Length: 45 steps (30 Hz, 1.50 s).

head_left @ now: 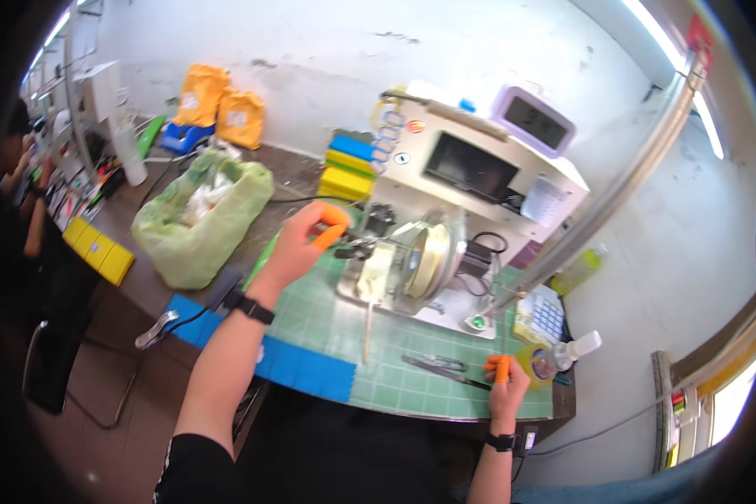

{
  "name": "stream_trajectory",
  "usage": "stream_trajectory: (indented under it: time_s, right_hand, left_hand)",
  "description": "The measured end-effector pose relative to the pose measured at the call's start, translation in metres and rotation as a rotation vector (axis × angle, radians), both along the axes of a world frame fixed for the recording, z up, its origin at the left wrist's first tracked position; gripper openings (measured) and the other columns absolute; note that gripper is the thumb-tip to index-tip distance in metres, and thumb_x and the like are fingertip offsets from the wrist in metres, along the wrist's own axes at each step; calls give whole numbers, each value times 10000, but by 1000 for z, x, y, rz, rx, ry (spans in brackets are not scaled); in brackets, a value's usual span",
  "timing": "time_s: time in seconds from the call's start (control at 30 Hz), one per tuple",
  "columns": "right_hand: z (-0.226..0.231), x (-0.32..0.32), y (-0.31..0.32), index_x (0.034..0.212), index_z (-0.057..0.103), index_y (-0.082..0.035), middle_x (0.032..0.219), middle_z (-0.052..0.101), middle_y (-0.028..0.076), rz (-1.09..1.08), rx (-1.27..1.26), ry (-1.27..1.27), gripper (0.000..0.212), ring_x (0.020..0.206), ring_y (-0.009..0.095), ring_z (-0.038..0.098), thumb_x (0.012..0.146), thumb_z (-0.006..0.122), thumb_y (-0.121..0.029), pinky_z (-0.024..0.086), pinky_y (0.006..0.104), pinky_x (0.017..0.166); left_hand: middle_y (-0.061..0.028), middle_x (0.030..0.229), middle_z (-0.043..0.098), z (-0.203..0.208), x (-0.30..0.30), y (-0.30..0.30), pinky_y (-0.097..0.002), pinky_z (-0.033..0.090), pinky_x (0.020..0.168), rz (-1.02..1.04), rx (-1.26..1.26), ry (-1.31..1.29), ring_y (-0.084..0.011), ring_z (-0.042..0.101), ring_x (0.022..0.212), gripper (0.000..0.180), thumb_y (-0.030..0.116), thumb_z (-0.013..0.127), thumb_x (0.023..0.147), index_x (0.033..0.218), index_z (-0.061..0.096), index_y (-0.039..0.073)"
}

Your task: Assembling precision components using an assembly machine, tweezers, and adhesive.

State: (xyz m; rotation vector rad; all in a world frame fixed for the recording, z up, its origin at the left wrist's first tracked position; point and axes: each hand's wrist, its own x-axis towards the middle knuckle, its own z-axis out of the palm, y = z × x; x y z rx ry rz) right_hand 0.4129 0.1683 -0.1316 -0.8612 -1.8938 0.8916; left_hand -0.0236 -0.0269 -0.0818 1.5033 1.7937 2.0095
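Observation:
My left hand (pixel 298 239), with orange finger covers, reaches to the left side of a bench machine (pixel 470 185). Its thumb and fingertips are brought together beside small black parts (pixel 357 250); anything between them is too small to make out. On the machine sits a round reel (pixel 431 262) wound with pale material, blurred. A white block with a thin stick hanging down stands just left of the reel. My right hand (pixel 506 393), also with an orange cover, is closed at the green mat's front right around the end of dark tweezers (pixel 449 372). A small silver tool (pixel 439 361) lies alongside.
A green bag (pixel 202 223) stands at left, with yellow and blue boxes (pixel 347 168) behind. Blue strips (pixel 302 370) line the front edge. A pump bottle (pixel 554 357) and calculator (pixel 542 315) stand at right, near a slanting metal pole (pixel 613 193). People sit far left.

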Motion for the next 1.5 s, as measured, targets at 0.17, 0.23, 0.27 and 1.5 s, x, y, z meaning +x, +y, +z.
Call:
stream_trajectory:
  time_s: [0.17,0.23,0.27,1.5]
  right_hand:
    - [6,4,-5,1029,755,75,847,742,100,33,25,-46,269,704,120,647,1078,544,-85,515,264,664]
    - [9,2,-6,1019,754,76,838,740,97,23,13,-20,261,697,119,645,1069,546,-74,513,263,664]
    - [7,3,-6,1018,756,70,834,744,97,27,24,-26,254,686,123,652,1072,563,-86,517,262,652]
    - [7,3,-1,1033,751,67,857,733,85,54,13,-20,245,712,114,632,1057,540,-54,500,256,663]
  left_hand:
    - [-15,1091,693,-1,0,8,-270,526,804,-22,24,-34,-109,658,990,128,7,717,989,1113,718,41]
    - [-17,1089,691,-4,-3,11,-271,524,808,-35,35,-36,-108,656,989,125,1,712,992,1112,717,37]
    - [-18,1087,689,-4,-4,10,-272,522,811,-41,52,-44,-108,653,987,123,-5,706,995,1111,716,33]
    - [-28,1118,699,-1,-1,10,-277,538,846,-34,14,-53,-118,667,1010,136,-7,697,1001,1134,711,19]
